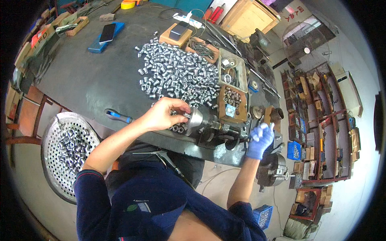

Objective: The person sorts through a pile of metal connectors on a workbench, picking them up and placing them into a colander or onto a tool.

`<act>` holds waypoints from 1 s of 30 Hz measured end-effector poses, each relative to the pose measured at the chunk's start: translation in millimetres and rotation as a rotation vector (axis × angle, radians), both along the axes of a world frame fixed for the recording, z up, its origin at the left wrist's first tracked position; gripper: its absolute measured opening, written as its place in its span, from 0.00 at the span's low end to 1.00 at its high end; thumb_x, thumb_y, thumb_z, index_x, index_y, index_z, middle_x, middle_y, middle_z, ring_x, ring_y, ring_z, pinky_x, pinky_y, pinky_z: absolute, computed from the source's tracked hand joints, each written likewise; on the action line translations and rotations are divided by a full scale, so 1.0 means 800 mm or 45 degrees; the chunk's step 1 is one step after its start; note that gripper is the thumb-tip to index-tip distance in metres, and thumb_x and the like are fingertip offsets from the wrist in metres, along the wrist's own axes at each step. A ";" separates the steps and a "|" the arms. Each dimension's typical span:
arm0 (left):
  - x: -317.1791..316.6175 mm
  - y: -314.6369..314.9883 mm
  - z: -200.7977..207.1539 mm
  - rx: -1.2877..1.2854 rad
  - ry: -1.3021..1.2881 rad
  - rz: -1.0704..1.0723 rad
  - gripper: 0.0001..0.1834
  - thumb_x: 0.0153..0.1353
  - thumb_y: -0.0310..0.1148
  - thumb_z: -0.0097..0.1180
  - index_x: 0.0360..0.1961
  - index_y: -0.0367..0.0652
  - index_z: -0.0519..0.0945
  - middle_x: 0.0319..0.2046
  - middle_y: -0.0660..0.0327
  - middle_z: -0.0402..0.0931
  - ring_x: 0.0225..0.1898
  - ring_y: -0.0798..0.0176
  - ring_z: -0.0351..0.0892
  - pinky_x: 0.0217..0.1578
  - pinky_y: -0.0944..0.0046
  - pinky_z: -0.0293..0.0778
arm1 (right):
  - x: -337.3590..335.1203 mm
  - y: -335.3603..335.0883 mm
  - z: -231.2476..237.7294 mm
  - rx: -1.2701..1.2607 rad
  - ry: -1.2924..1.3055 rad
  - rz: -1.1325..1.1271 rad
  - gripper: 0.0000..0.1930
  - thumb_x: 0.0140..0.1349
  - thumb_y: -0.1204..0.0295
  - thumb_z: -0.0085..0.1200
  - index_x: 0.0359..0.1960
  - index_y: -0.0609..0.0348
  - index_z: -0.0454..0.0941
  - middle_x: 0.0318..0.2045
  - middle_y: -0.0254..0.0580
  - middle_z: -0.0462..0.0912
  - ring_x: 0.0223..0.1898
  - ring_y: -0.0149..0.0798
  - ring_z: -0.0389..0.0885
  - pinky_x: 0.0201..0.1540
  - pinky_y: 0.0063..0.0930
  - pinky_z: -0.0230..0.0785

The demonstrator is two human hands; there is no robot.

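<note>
My bare left hand (167, 114) pinches at the front of a metal chuck (196, 119); the small piece between its fingertips is mostly hidden. The chuck belongs to a bench-mounted spindle device (219, 129) at the near edge of the table. At that device's right end is my right hand (260, 138), in a pale blue glove, with its fingers curled around something I cannot make out. Just beyond my left hand spreads a big heap of shiny metal bushings (177, 70). A few more bushings (177, 127) lie under that hand.
On the dark table (92, 76) lie a blue-and-black handled tool (117, 115), a phone (107, 33) and a parts box (233, 103). A perforated metal basin (50, 148) with bushings stands at left. A vise (273, 170) sits at right, an air gun (171, 162) near my lap.
</note>
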State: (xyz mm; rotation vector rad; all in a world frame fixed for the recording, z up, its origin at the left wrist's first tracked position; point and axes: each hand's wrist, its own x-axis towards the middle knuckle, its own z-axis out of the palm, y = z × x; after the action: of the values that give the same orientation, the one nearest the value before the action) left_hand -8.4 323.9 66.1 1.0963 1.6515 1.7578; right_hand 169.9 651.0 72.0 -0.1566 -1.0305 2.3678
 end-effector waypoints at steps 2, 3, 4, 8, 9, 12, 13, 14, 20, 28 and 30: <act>0.001 0.000 -0.002 0.038 -0.033 0.022 0.11 0.48 0.19 0.60 0.35 0.35 0.77 0.28 0.61 0.77 0.31 0.72 0.75 0.35 0.71 0.72 | -0.028 0.024 -0.015 -0.202 0.007 0.050 0.25 0.63 0.51 0.40 0.21 0.61 0.73 0.07 0.32 0.61 0.06 0.26 0.53 0.08 0.17 0.48; 0.000 0.003 -0.007 0.058 -0.078 0.009 0.11 0.48 0.19 0.60 0.35 0.35 0.77 0.28 0.61 0.77 0.31 0.72 0.75 0.35 0.71 0.72 | -0.034 0.046 -0.039 -0.265 -0.012 -0.009 0.25 0.62 0.51 0.40 0.21 0.61 0.73 0.08 0.33 0.63 0.06 0.27 0.54 0.08 0.18 0.49; -0.001 0.005 -0.009 0.074 -0.124 0.006 0.11 0.48 0.20 0.60 0.36 0.35 0.77 0.28 0.61 0.77 0.31 0.72 0.75 0.35 0.71 0.72 | -0.040 0.064 -0.062 -0.332 -0.032 -0.059 0.25 0.62 0.51 0.40 0.21 0.61 0.74 0.09 0.34 0.64 0.06 0.28 0.55 0.08 0.19 0.50; -0.003 0.009 -0.010 0.036 -0.124 -0.028 0.14 0.47 0.19 0.61 0.38 0.33 0.77 0.30 0.61 0.78 0.33 0.71 0.75 0.37 0.71 0.72 | -0.032 0.076 -0.135 -0.083 -0.250 -0.180 0.17 0.60 0.57 0.47 0.24 0.59 0.75 0.15 0.35 0.74 0.12 0.30 0.68 0.12 0.20 0.59; -0.003 0.011 -0.011 0.035 -0.140 -0.039 0.15 0.47 0.19 0.61 0.38 0.33 0.77 0.30 0.61 0.78 0.33 0.71 0.75 0.37 0.70 0.72 | -0.024 0.074 -0.156 0.194 -0.427 -0.415 0.16 0.59 0.56 0.50 0.26 0.57 0.75 0.20 0.33 0.77 0.16 0.28 0.71 0.14 0.18 0.60; -0.004 0.004 -0.009 0.009 -0.127 -0.005 0.14 0.47 0.19 0.61 0.38 0.33 0.76 0.30 0.60 0.78 0.33 0.71 0.76 0.37 0.71 0.72 | -0.023 -0.020 -0.113 -0.092 -0.605 -0.483 0.13 0.57 0.58 0.53 0.27 0.55 0.75 0.21 0.31 0.78 0.16 0.25 0.72 0.15 0.15 0.61; -0.004 0.004 -0.007 0.000 -0.109 -0.007 0.14 0.47 0.19 0.61 0.38 0.32 0.76 0.30 0.60 0.78 0.33 0.71 0.76 0.37 0.71 0.72 | -0.008 -0.023 -0.116 -0.068 -0.591 -0.509 0.13 0.57 0.59 0.53 0.27 0.55 0.74 0.21 0.31 0.78 0.16 0.24 0.72 0.14 0.14 0.60; -0.003 0.004 -0.009 0.028 -0.130 -0.005 0.14 0.48 0.19 0.60 0.38 0.32 0.76 0.29 0.60 0.78 0.33 0.71 0.76 0.36 0.71 0.73 | 0.010 -0.026 -0.121 -0.046 -0.578 -0.530 0.12 0.57 0.59 0.53 0.27 0.55 0.74 0.21 0.31 0.78 0.15 0.24 0.71 0.13 0.14 0.59; -0.002 0.007 -0.013 0.082 -0.359 -0.034 0.09 0.50 0.18 0.58 0.34 0.30 0.76 0.26 0.58 0.77 0.27 0.69 0.77 0.30 0.71 0.74 | 0.041 -0.012 -0.136 -0.168 -0.490 -0.259 0.11 0.57 0.60 0.52 0.28 0.53 0.73 0.19 0.32 0.75 0.10 0.22 0.67 0.05 0.11 0.51; -0.004 0.013 -0.010 0.028 -0.476 -0.086 0.08 0.53 0.21 0.56 0.35 0.28 0.75 0.25 0.55 0.77 0.26 0.65 0.78 0.31 0.68 0.75 | -0.034 0.087 -0.142 0.177 -0.651 -0.356 0.11 0.61 0.61 0.49 0.30 0.54 0.72 0.21 0.34 0.76 0.14 0.27 0.70 0.12 0.23 0.63; -0.002 0.006 -0.007 0.034 -0.468 -0.038 0.08 0.54 0.22 0.56 0.34 0.28 0.76 0.25 0.56 0.77 0.24 0.67 0.77 0.28 0.70 0.74 | -0.041 0.057 -0.074 0.060 -0.297 -0.109 0.11 0.62 0.64 0.46 0.27 0.57 0.70 0.20 0.35 0.75 0.15 0.26 0.71 0.12 0.19 0.61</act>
State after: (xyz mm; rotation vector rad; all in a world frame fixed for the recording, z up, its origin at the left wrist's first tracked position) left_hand -10.4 328.8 60.5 0.7476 1.3834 1.8361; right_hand 137.1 696.8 12.5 -0.4592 -1.1614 2.2844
